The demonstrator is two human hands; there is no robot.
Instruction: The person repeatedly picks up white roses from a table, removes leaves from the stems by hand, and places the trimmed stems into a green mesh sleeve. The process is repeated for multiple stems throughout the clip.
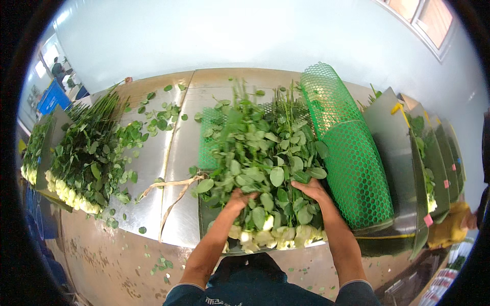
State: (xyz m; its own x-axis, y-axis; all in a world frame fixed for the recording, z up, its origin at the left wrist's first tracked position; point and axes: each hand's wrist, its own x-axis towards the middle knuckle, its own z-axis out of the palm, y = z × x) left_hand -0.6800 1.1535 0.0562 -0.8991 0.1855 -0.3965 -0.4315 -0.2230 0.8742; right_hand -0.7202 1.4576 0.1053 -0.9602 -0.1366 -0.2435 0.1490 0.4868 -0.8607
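A leafy bunch of cream-white roses (283,238) lies before me, its blooms at the table's near edge and its stems (288,109) pointing away. My left hand (240,199) grips stems on the bunch's left side, fingers partly covered by leaves; the foliage there is blurred. On the right side my right hand (311,187) touches the bunch, its fingertips among the leaves, so its grip is hidden. Green plastic mesh (208,147) shows beneath the bunch. Close to my right hand stands a large curled piece of the same green mesh (354,172).
More white roses (72,197) are heaped at the left, beside an upright divider (57,130). Loose leaves (162,123) and a forked tan strip (174,187) lie on the metal table (145,176). Several upright panels (388,160) hold roses at right. A person (58,70) is far left.
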